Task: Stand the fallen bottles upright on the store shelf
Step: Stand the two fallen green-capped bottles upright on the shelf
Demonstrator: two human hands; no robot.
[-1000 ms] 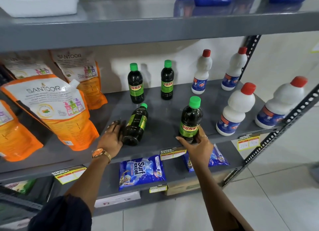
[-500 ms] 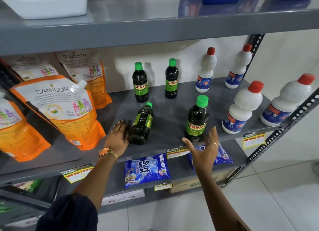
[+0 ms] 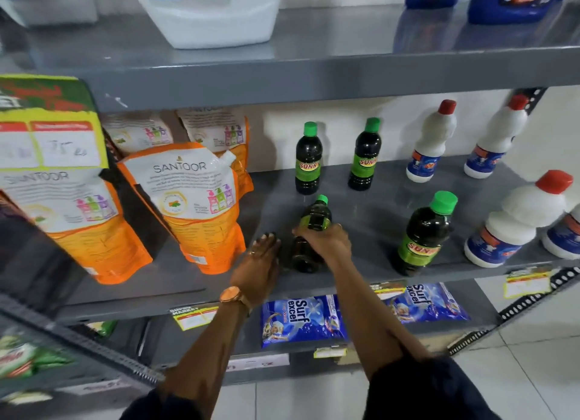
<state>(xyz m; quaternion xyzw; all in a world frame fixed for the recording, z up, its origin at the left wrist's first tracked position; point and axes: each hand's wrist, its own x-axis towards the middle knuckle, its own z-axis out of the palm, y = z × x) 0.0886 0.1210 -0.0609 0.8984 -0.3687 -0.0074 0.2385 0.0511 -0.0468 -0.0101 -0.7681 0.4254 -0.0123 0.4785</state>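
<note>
Fallen Sunny bottle point(image 3: 314, 231) lying on grey shelf point(image 3: 361, 212); right hand point(image 3: 326, 240) clasps its middle; left hand point(image 3: 262, 262) flat, fingers spread, beside base.

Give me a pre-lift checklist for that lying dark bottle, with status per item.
1. Right hand wrapped over the fallen bottle: ok.
2. Left hand flat against the bottle's base end: ok, though whether it actually touches is unclear.
3. Green cap on: ok; tightness cannot tell.
4. Free shelf space around it to tip up: ok; the two rear bottles stand apart behind.
5. Front upright bottle out of the swing path: ok, off to the right.
6. Bottle already standing: not ok, lying down.
</note>
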